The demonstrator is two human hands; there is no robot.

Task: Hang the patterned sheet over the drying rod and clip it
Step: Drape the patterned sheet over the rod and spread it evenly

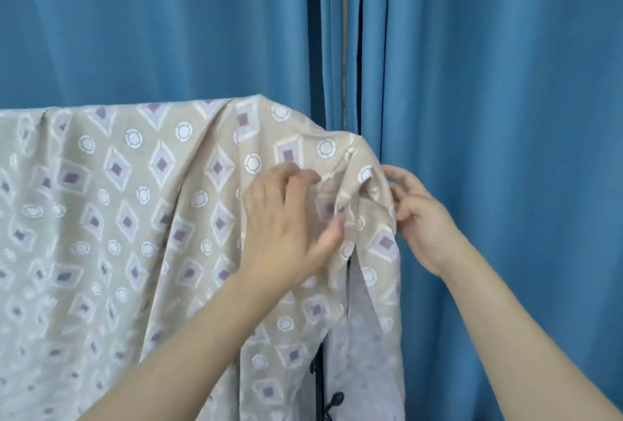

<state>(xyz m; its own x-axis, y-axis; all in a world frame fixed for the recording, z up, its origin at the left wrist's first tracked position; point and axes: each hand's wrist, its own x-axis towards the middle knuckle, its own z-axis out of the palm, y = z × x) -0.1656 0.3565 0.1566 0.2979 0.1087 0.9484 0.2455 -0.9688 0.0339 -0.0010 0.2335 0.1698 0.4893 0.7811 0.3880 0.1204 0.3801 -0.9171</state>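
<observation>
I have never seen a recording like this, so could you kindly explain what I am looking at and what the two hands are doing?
There is no machine here: a camera worn on a person's head looks forward and down at their own bare hands. A beige patterned sheet with diamonds and circles already hangs draped over a rod, which the cloth hides. The left hand pinches a fold near the sheet's right end, and the right hand holds its outer edge. Blue curtains hang behind. A dark stand shows low down. No clip is visible.

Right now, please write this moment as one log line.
stage: sheet draped, adjusting | left hand: pinches patterned sheet fold | right hand: grips sheet edge | clip: none visible
</observation>
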